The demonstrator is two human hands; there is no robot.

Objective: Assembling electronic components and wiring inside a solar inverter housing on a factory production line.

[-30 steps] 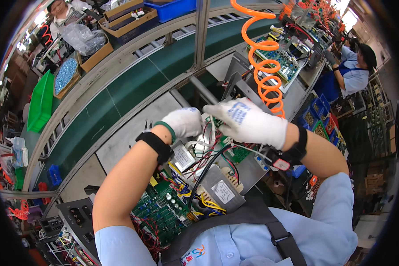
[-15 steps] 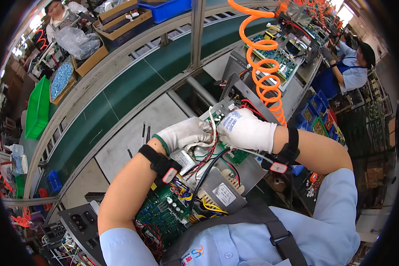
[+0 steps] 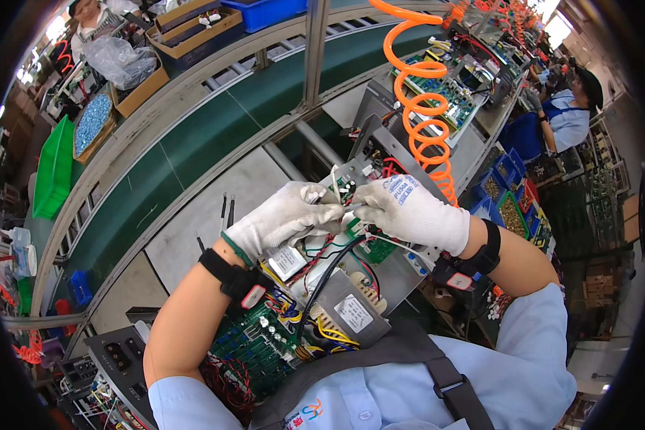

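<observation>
My left hand (image 3: 288,217), in a white knitted glove, is closed with its fingertips pinched on a thin white wire (image 3: 335,175), whose end sticks up above the fingers. Facing it, my right hand (image 3: 412,215), gloved too, has its fingers pressed together, fingertips almost meeting the left ones. What lies between the right fingers is too small to make out. Both hands are above an open electronic unit. Below them are a bundle of dark and coloured wires (image 3: 330,276), a metal-cased transformer (image 3: 355,308) with a white label, and a small white-labelled block (image 3: 285,262).
A large green circuit board (image 3: 254,344) lies close to my body. A coiled orange air hose (image 3: 426,100) hangs at the right. Beyond runs a green conveyor (image 3: 208,129) behind a metal post (image 3: 315,57). Parts bins (image 3: 512,215) stand at right, near a co-worker (image 3: 570,115).
Both hands have turned and spread slightly, the left moving a little left and the right a little right. The wires beneath show more. My view has shifted slightly.
</observation>
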